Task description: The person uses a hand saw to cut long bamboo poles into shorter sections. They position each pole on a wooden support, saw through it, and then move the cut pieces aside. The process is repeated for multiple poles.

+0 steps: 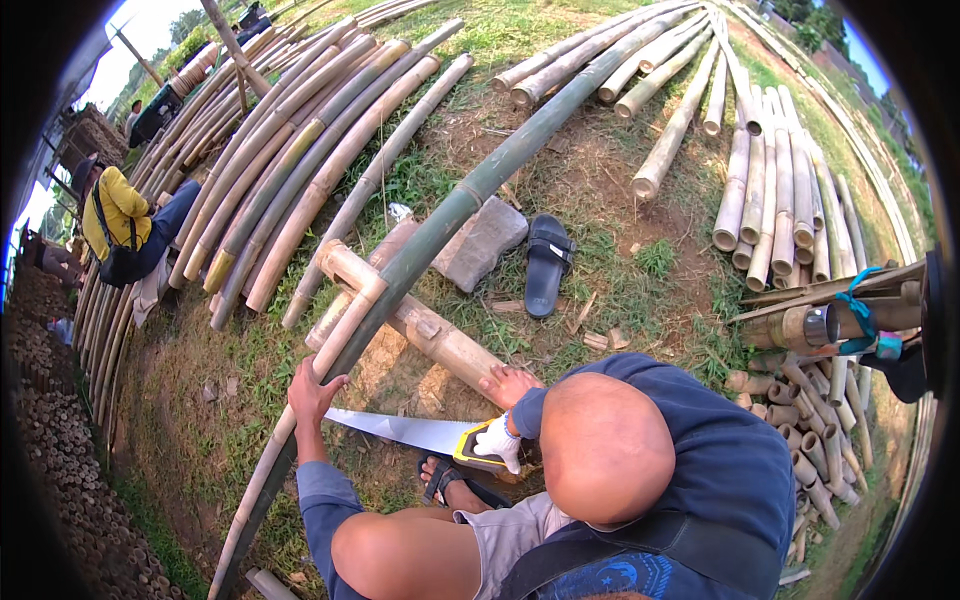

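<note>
My left hand (313, 391) is closed around a thin pale bamboo pole (262, 460), its thumb over the long green bamboo pole (430, 240) lying alongside. Both slope down toward the lower left. In a white knit glove, my right hand (497, 446) grips the yellow-and-black handle of a hand saw (400, 430). The saw's blade points left, its tip close to my left wrist; whether it touches the green pole I cannot tell. A short thick bamboo log (440, 340) lies crosswise under the poles, with my bare right foot (510, 385) against its near end.
A grey stone block (482, 243) and a black slide sandal (548, 265) lie beyond the log. Bamboo poles (290, 150) are spread at the left; more poles (775, 190) lie at the right. Someone in a yellow top (120, 210) sits at the far left.
</note>
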A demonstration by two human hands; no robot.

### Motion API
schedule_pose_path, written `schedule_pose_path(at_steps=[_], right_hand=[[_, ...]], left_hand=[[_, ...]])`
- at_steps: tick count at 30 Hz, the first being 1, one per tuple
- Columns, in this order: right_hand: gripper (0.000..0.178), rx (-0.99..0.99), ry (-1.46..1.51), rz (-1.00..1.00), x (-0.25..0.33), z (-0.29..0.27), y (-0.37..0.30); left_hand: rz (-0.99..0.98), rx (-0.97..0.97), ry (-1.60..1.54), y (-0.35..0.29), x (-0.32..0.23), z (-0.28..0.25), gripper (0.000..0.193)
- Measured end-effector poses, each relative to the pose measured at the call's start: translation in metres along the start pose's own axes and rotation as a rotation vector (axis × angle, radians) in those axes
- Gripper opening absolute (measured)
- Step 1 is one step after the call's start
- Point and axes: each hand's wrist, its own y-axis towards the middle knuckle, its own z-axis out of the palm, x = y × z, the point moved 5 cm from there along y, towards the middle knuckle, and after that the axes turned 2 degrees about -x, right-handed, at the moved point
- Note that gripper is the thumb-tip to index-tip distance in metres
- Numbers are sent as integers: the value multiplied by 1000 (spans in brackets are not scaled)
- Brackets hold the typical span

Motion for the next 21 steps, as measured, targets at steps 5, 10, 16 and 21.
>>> schedule_pose_path(at_steps=[5,10,16,21], right_hand=[[84,-23,-203,-229,19,-29,-42],[60,445,-626,-957,142,-85,-113],[56,299,-406,-1178,155,-195,-123],[57,328,-154,-843,155,-334,-179]], left_hand=[[12,31,1,6,-26,-2,97],[-17,59,66,4,-11,-2,99],[-23,163,81,20,-21,1,106],[118,121,12,34,-58,-1,111]])
